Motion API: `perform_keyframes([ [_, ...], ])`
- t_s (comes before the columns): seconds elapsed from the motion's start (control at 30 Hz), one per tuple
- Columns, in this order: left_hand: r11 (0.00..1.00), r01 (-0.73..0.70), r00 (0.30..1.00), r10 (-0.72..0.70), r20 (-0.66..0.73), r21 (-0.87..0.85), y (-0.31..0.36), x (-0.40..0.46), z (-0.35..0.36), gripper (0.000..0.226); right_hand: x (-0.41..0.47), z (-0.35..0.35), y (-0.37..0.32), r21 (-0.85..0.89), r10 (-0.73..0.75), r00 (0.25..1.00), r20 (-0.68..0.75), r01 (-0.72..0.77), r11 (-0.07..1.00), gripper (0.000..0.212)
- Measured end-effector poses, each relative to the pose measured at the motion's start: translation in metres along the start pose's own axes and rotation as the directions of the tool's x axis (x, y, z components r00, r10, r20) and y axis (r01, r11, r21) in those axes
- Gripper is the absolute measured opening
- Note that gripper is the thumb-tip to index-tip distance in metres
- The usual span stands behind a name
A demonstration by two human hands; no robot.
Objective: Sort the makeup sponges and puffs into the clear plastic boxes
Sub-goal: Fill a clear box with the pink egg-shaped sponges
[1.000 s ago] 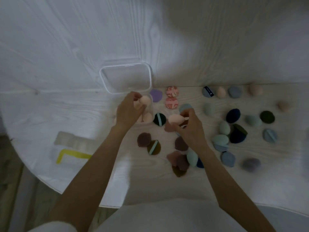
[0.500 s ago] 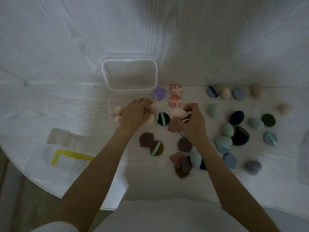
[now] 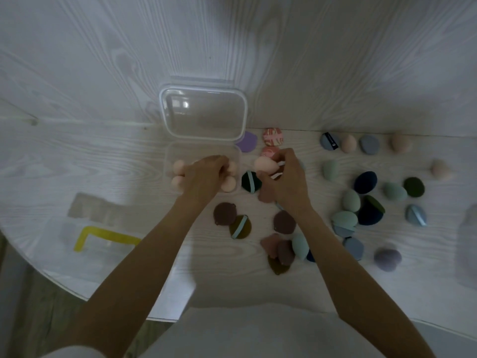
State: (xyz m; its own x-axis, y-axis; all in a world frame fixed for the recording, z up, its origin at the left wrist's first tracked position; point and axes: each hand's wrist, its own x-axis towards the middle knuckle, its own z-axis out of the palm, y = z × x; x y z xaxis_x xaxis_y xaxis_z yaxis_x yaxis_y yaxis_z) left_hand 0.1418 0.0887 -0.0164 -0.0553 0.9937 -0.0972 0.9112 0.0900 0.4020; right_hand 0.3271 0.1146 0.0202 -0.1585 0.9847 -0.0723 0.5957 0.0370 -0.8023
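A clear plastic box stands on the white table, its hinged lid open against the wall. Several pale pink sponges lie inside it. My left hand reaches down into the box with curled fingers, touching a pink sponge; what is under the fingers is hidden. Just right of the box, my right hand pinches a pink teardrop sponge above a brown puff with a white strap.
Loose puffs and sponges cover the table's right half: a dark green puff, brown puffs, teal sponges, navy puffs. A clear item with a yellow mark lies left. The table's rounded edge is near.
My left hand came down from above the box into it with its pink sponge. My right hand carried the pink teardrop sponge a little toward the box.
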Motion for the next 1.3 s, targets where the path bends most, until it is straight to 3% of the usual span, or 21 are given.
perform_keyframes([
  [0.1,0.997,0.016,0.997,-0.022,0.08,0.071,0.004,0.003,-0.003,0.023,0.004,0.001,-0.001,0.005,-0.032,0.999,-0.012,0.032,0.999,0.038],
  [0.23,0.999,-0.032,0.993,0.034,0.116,-0.02,-0.005,-0.003,-0.006,0.034,0.015,0.004,-0.01,-0.008,-0.098,0.995,-0.014,0.098,0.995,0.037],
  [0.33,0.99,-0.136,0.981,0.132,0.142,0.021,-0.011,-0.011,-0.004,0.067,0.02,0.015,-0.02,-0.09,-0.284,0.959,0.01,0.283,0.955,0.031],
  [0.47,0.98,-0.181,0.981,0.174,0.09,0.08,-0.012,-0.022,-0.002,0.097,0.025,0.037,-0.025,-0.366,-0.427,0.882,0.202,0.472,0.802,0.027],
  [0.57,0.98,-0.194,0.981,0.193,0.025,0.044,-0.011,-0.028,0.0,0.091,0.03,0.05,-0.022,-0.509,-0.484,0.824,0.295,0.565,0.65,0.024],
  [0.73,0.976,-0.217,0.969,0.215,-0.12,-0.007,-0.011,-0.033,0.007,0.073,0.031,0.056,-0.021,-0.557,-0.463,0.753,0.467,0.657,0.508,0.019],
  [0.9,0.984,-0.18,0.979,0.178,-0.096,-0.012,-0.013,-0.034,0.01,0.07,0.035,0.057,-0.03,-0.602,-0.407,0.672,0.619,0.739,0.302,0.022],
  [1.0,0.988,-0.157,0.985,0.157,-0.068,-0.002,-0.013,-0.034,0.009,0.072,0.04,0.058,-0.04,-0.686,-0.338,0.686,0.645,0.714,0.141,0.012],
  [1.13,0.987,-0.16,0.984,0.159,-0.081,-0.001,-0.014,-0.035,0.011,0.073,0.043,0.061,-0.046,-0.732,-0.271,0.72,0.639,0.677,0.073,0.02],
  [1.3,0.987,-0.16,0.984,0.16,-0.08,0.01,-0.012,-0.034,0.009,0.078,0.043,0.061,-0.033,-0.735,-0.335,0.706,0.624,0.676,0.053,0.017],
])
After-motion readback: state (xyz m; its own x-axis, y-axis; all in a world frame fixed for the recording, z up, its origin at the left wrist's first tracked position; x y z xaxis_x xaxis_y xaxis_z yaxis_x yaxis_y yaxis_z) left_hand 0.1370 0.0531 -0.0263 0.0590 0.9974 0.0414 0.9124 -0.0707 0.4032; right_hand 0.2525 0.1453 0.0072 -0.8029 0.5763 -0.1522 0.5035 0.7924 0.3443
